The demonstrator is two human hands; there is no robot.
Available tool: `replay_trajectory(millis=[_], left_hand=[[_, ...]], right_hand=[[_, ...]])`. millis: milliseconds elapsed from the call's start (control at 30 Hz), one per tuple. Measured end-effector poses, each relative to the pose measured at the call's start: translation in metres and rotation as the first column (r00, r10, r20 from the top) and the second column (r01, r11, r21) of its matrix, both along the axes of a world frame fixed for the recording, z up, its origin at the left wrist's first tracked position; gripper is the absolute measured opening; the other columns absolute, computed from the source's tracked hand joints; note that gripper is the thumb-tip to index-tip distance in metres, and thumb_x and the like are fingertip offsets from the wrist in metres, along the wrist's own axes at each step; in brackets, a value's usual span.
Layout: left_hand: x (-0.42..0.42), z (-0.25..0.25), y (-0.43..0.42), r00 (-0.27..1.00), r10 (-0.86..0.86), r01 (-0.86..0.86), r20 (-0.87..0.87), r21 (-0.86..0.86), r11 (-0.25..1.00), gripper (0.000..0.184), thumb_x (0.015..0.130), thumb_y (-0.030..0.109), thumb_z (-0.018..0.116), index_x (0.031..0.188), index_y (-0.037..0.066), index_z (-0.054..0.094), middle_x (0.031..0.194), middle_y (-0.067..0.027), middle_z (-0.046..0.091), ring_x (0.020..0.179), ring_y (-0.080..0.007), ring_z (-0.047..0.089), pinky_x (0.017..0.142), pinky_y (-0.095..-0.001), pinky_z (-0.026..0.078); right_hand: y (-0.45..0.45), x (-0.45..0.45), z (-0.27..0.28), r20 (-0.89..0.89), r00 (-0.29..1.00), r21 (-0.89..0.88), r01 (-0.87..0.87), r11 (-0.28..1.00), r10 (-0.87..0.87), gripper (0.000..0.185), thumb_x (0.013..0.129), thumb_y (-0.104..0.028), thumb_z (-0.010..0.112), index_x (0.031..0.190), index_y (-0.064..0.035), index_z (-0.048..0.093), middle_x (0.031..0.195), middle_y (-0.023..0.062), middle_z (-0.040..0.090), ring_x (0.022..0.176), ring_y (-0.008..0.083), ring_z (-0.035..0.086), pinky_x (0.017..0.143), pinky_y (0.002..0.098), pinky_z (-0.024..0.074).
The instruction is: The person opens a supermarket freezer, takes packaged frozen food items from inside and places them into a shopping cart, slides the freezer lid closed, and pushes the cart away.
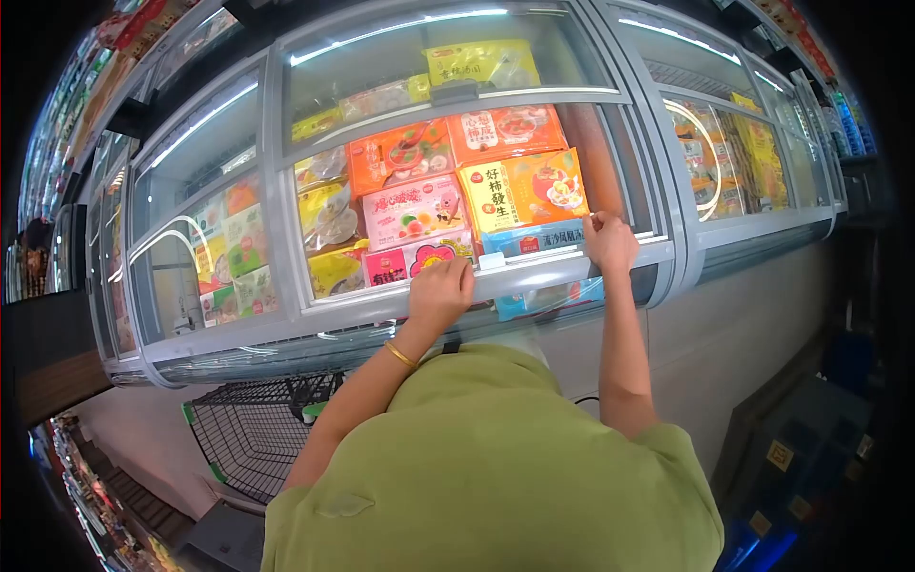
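The right hand [610, 244] curls at the corner of a yellow-and-orange rectangular packet [527, 194], the left hand [441, 291] beside a pink flower-printed packet [419, 255]; whether either pinches anything, I cannot tell.

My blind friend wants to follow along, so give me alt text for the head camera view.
A person in a green shirt is at a freezer of colourful packets, the left hand beside a pink packet and the right hand near the lower right corner of a yellow packet. A dark wire shopping cart is at lower left.
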State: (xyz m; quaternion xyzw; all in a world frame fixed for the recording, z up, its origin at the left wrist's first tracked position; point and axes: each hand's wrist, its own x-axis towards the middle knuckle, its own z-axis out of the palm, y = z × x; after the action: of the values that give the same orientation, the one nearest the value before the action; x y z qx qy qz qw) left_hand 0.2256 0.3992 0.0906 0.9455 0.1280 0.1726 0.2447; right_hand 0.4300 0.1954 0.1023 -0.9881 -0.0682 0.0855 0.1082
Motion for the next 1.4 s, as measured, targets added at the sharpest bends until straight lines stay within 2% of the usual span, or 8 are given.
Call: replay_trajectory(millis=[300,533,733,967,1033,1167,1300,1400], left_hand=[[0.001,-0.005,-0.003,0.998,0.002,-0.009,0.063,0.113,0.994,0.01,0.078,0.012,0.062,0.073,0.008,0.055,0.059,-0.0065,0.054,0.054,-0.023,0.056,0.051,-0.0352,0.046],[-0.001,-0.005,-0.006,1.0,0.0,-0.002,0.02,0.072,0.997,0.009,0.078,0.01,0.062,0.074,0.008,0.054,0.059,-0.0071,0.054,0.055,-0.0234,0.057,0.051,-0.0359,0.046],[0.006,-0.011,-0.003,0.998,0.0,-0.003,0.066,0.049,0.999,0.005,0.081,0.012,0.061,0.078,0.008,0.059,0.062,-0.0082,0.058,0.054,-0.0252,0.057,0.049,-0.0366,0.045],[0.0,-0.005,-0.005,0.999,0.025,-0.023,-0.024,0.052,0.998,0.005,0.079,0.013,0.062,0.079,0.008,0.06,0.062,-0.0081,0.058,0.054,-0.0259,0.057,0.048,-0.0367,0.044],[0.001,-0.002,-0.005,0.999,0.032,-0.03,-0.026,0.056,0.998,0.008,0.077,0.012,0.062,0.075,0.009,0.055,0.06,-0.0071,0.056,0.055,-0.0249,0.057,0.049,-0.037,0.045],[0.005,-0.006,-0.003,0.999,0.049,-0.049,0.001,0.071,0.996,0.007,0.077,0.012,0.061,0.075,0.009,0.055,0.06,-0.0068,0.056,0.055,-0.0249,0.057,0.049,-0.0371,0.045],[-0.001,-0.006,-0.005,0.996,0.08,-0.077,-0.046,0.064,0.995,0.005,0.079,0.013,0.061,0.079,0.01,0.058,0.058,-0.0072,0.055,0.051,-0.026,0.056,0.046,-0.0381,0.043],[-0.003,-0.01,-0.003,0.999,0.027,-0.025,-0.029,0.044,0.999,0.006,0.079,0.014,0.061,0.079,0.009,0.057,0.058,-0.0071,0.055,0.052,-0.026,0.056,0.046,-0.0382,0.043]], right_hand=[[-0.002,0.001,-0.001,0.002,1.0,0.021,-0.012,1.0,0.012,0.025,0.082,-0.036,0.059,0.082,-0.0141,0.07,0.077,0.0075,0.07,0.076,0.0295,0.067,0.072,0.04,0.0514],[-0.003,0.002,-0.006,0.031,0.999,0.019,-0.022,1.0,0.021,0.025,0.082,-0.036,0.059,0.083,-0.014,0.071,0.075,0.0076,0.069,0.073,0.03,0.067,0.072,0.0395,0.0512],[-0.005,0.004,-0.012,0.038,0.999,0.035,-0.036,0.999,0.035,0.025,0.082,-0.036,0.06,0.082,-0.0131,0.071,0.074,0.0077,0.069,0.073,0.0298,0.067,0.069,0.0396,0.0514],[-0.004,0.004,-0.005,-0.018,0.999,0.049,-0.032,0.998,0.033,0.025,0.082,-0.036,0.06,0.084,-0.0131,0.071,0.077,0.0076,0.07,0.075,0.0292,0.067,0.07,0.0392,0.051],[-0.008,-0.004,-0.003,-0.031,0.999,0.048,-0.029,0.998,0.031,0.025,0.082,-0.036,0.06,0.084,-0.0134,0.071,0.077,0.0076,0.07,0.075,0.0293,0.067,0.071,0.0392,0.051],[-0.001,0.008,-0.002,0.004,0.999,0.044,-0.051,0.998,0.051,0.024,0.082,-0.036,0.06,0.085,-0.0151,0.071,0.078,0.0072,0.07,0.076,0.0294,0.067,0.071,0.0394,0.0512],[-0.003,0.001,-0.005,0.026,0.998,0.024,-0.049,0.998,0.049,0.025,0.082,-0.037,0.06,0.084,-0.0153,0.07,0.078,0.0067,0.07,0.076,0.0295,0.067,0.069,0.0399,0.051],[-0.005,-0.002,-0.008,0.042,0.995,0.029,-0.089,0.996,0.087,0.026,0.083,-0.038,0.059,0.086,-0.0151,0.07,0.079,0.0063,0.07,0.077,0.0294,0.066,0.069,0.0405,0.0508]])
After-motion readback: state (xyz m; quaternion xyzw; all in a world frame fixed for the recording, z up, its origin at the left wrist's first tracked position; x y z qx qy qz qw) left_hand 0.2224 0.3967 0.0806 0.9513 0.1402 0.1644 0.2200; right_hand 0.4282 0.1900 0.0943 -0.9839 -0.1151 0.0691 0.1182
